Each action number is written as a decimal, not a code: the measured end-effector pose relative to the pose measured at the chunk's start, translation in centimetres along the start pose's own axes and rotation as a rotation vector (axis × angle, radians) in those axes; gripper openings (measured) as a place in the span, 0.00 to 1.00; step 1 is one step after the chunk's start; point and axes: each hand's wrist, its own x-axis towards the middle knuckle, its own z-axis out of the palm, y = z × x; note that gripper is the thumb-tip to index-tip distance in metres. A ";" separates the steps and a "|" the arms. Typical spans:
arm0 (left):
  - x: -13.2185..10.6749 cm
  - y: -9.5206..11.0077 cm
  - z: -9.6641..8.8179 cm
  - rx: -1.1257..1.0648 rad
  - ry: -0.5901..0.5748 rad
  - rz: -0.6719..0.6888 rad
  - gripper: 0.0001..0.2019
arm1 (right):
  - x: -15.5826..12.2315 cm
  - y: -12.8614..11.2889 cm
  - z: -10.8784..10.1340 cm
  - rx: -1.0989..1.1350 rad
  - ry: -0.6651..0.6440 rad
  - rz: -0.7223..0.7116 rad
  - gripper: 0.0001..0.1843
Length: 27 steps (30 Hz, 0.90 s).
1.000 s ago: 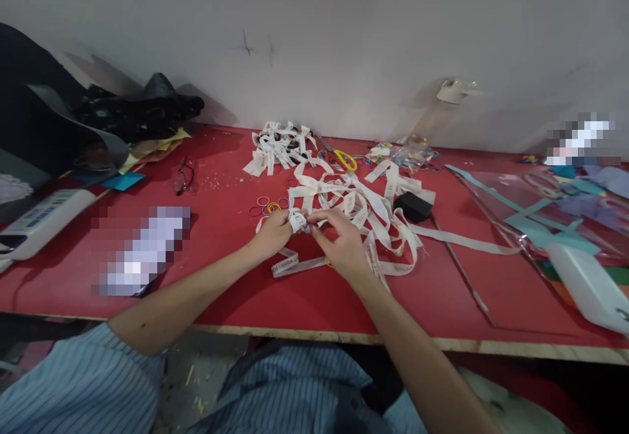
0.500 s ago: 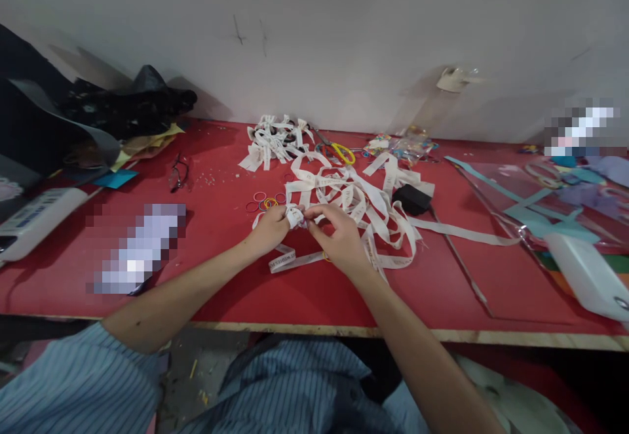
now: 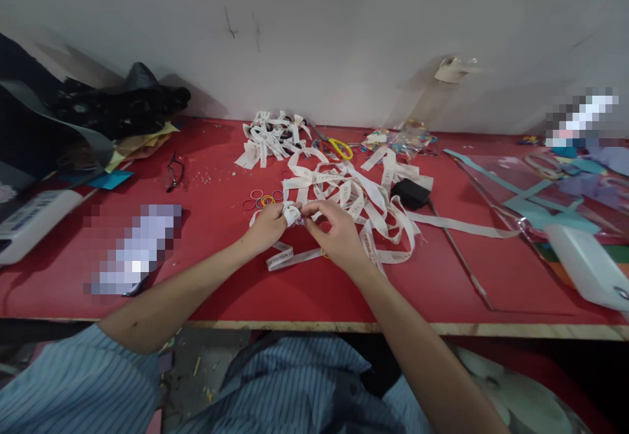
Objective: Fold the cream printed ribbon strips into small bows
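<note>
My left hand point(image 3: 269, 225) is closed on a bunched white printed ribbon point(image 3: 291, 215), pinching it between thumb and fingers. From the other side my right hand point(image 3: 331, 229) has thumb and forefinger together at the same bunch; a small purplish bit shows at its fingertips, too small to name for sure. A long tangle of printed ribbon point(image 3: 363, 191) spreads behind and to the right of my hands. Just beyond my left hand lie several coloured elastic bands point(image 3: 266, 200). One loose ribbon length point(image 3: 280, 261) curls on the table below the hands.
White ribbon bows point(image 3: 275, 136) are piled at the back, beside yellow-handled scissors point(image 3: 340, 149). A black block point(image 3: 411, 193) rests on ribbon at right. Glasses point(image 3: 173, 172) lie at left, near a blurred-out phone-like object point(image 3: 140, 250). A clear plastic sheet point(image 3: 496, 188) covers the right side of the red table point(image 3: 230, 303).
The whole view has shifted slightly. Both hands stay at the ribbon bunch, with only slight finger movement at most.
</note>
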 end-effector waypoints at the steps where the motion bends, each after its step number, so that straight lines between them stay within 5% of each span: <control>1: 0.0 0.0 0.0 0.002 -0.002 0.001 0.17 | 0.0 0.0 0.0 -0.004 -0.003 0.000 0.09; 27: -0.1 0.1 0.0 0.053 -0.001 -0.007 0.16 | 0.0 -0.1 -0.1 -0.012 -0.025 0.006 0.10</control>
